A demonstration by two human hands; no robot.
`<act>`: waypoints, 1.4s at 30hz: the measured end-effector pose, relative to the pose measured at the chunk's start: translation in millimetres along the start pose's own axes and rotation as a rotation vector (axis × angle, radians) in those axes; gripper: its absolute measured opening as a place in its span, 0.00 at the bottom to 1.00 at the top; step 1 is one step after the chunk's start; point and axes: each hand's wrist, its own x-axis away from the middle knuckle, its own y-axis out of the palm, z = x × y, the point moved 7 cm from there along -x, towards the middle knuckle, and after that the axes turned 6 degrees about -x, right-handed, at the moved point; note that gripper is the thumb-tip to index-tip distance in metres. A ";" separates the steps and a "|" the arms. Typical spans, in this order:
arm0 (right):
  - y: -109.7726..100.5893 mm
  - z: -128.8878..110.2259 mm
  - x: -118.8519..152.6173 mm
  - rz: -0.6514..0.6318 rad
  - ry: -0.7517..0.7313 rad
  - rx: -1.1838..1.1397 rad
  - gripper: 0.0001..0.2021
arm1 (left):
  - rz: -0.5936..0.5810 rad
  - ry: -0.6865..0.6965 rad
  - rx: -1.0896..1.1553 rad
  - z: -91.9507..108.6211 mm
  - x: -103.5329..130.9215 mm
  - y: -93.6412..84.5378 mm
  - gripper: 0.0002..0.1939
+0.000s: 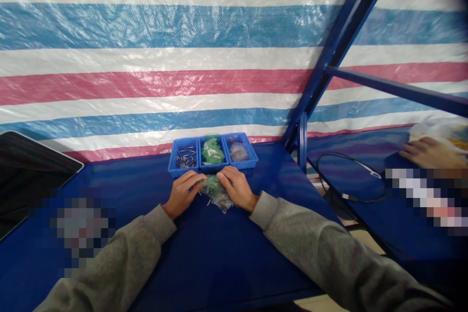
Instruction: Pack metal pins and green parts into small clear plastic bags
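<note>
My left hand (185, 192) and my right hand (237, 188) face each other over the blue table, fingers closed on a crumpled green plastic bag (212, 183) between them. Under and in front of the bag lies a clear plastic packet (224, 203), with thin metal pieces beside it. Just beyond my hands stand three joined blue bins. Loose metal pins or screws fill part of the left bin (177, 174). Another green bag (212, 150) with white print sits in the middle bin, and clear plastic bags (238, 151) lie in the right one.
A dark screen (32, 180) stands at the left, near a blurred-out patch on the table (146, 273). Blue metal posts (321, 75) rise at the right. Beyond them another person's hand (433, 152) touches a plastic bag, near a black cable (353, 200). Striped sheeting (164, 83) hangs behind.
</note>
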 end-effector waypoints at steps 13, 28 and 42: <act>9.6 -7.7 2.8 -0.109 -0.090 0.017 0.09 | -0.047 -0.012 -0.043 -0.2 -0.7 2.5 0.08; 7.2 0.1 1.7 -0.047 -0.038 0.000 0.07 | -0.057 0.006 -0.076 -0.7 2.6 7.9 0.10; 13.1 0.5 2.8 -0.113 -0.077 0.070 0.13 | -0.062 -0.055 -0.030 -1.7 2.5 4.0 0.14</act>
